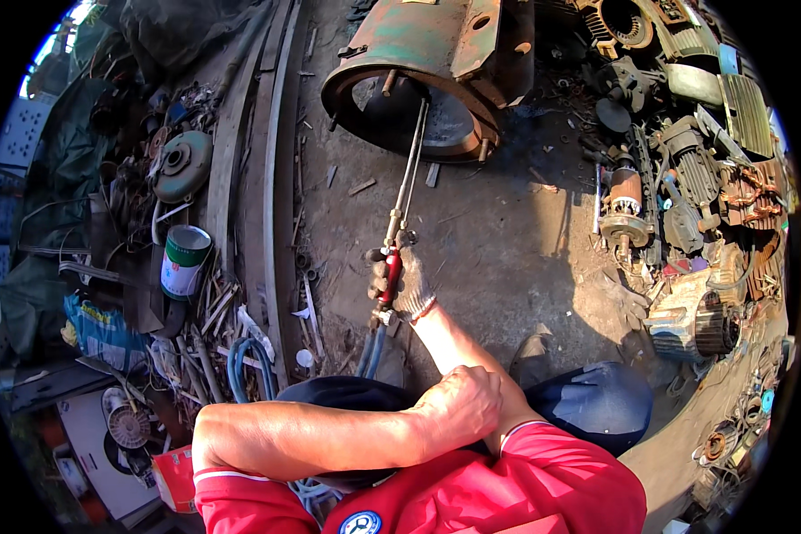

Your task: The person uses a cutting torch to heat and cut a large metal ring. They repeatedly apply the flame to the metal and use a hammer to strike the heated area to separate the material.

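Cylinder of rusty, green-flecked metal (387,40) lies ahead, a long torch (394,230) points its tubes toward the open end, the gloved right hand (412,285) wraps closed around the torch's red grip, and the bare left hand (463,400) curls on the right forearm (449,335), its hold unclear.

1. The right hand (411,283), in a grey knitted work glove with darkened fingers (379,269), is curled into a firm grip, its back toward the right.
2. The ribbed cuff (421,308) ends at the wrist, leaving the bare right forearm (458,340) stretched forward and angled leftward.
3. The bare left hand (463,400) lies across the right forearm near the elbow, fingers bent; whether it clasps is unclear.
4. The left elbow (215,433) is sharply bent, the bare left forearm (320,438) crossing before the body.
5. Red short sleeves (571,465) with white-striped hems cover both upper arms.
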